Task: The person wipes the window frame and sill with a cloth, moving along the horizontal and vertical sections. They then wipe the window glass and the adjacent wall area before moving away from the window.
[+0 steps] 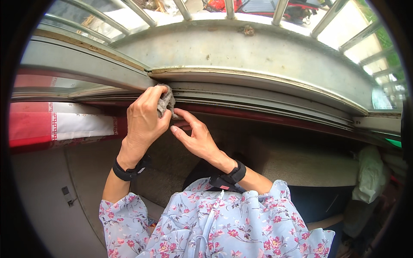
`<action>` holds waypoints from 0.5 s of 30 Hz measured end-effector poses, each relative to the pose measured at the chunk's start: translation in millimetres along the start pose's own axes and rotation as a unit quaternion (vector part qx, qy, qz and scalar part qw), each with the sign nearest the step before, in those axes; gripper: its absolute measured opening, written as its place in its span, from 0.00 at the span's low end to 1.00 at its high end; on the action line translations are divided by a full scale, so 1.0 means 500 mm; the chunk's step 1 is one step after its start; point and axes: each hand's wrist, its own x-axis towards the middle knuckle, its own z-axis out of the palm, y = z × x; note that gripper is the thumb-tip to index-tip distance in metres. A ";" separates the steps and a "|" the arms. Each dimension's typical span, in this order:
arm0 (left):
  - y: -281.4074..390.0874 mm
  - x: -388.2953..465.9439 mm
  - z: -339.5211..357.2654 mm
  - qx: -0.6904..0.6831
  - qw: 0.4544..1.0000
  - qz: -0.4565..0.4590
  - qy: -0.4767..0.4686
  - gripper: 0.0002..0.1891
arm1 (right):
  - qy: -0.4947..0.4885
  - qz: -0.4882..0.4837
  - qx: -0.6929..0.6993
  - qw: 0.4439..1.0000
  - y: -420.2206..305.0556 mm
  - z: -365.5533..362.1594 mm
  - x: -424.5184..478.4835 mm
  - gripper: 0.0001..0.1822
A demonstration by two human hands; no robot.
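Observation:
My left hand [146, 113] grips a crumpled grey cloth [166, 100] between thumb and fingers, at the corner where the sliding window frame [87, 64] meets the metal window track [245, 102]. Just to the right and a little lower is my right hand [193, 133], fingers apart, its index fingertip at the lower edge of the cloth. Whether that finger presses on the cloth, I cannot tell. A black strap circles each wrist.
Outside the track lies a stained sill [226, 48] with metal bars [230, 9] beyond it. A red and white curtain [80, 122] hangs at the left. A pale plastic bag [369, 174] is at the right, beside a brown surface [306, 161].

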 end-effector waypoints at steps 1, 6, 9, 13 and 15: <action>-0.003 0.005 0.001 -0.011 1.000 -0.012 0.001 0.20 | 0.002 -0.004 -0.008 1.000 0.000 -0.003 0.001 0.27; 0.002 0.028 0.005 -0.081 0.997 -0.005 -0.012 0.17 | 0.014 -0.009 0.006 1.000 -0.013 -0.022 -0.003 0.24; 0.027 0.045 0.030 -0.147 0.989 -0.003 -0.028 0.16 | 0.068 -0.045 0.029 0.996 -0.019 -0.037 -0.005 0.18; 0.042 0.046 0.065 -0.215 0.976 0.030 -0.012 0.15 | 0.124 -0.005 0.060 0.990 -0.018 -0.063 -0.018 0.12; 0.027 0.026 0.060 -0.341 0.930 -0.120 -0.065 0.11 | 0.133 0.039 0.092 0.986 -0.020 -0.070 -0.025 0.11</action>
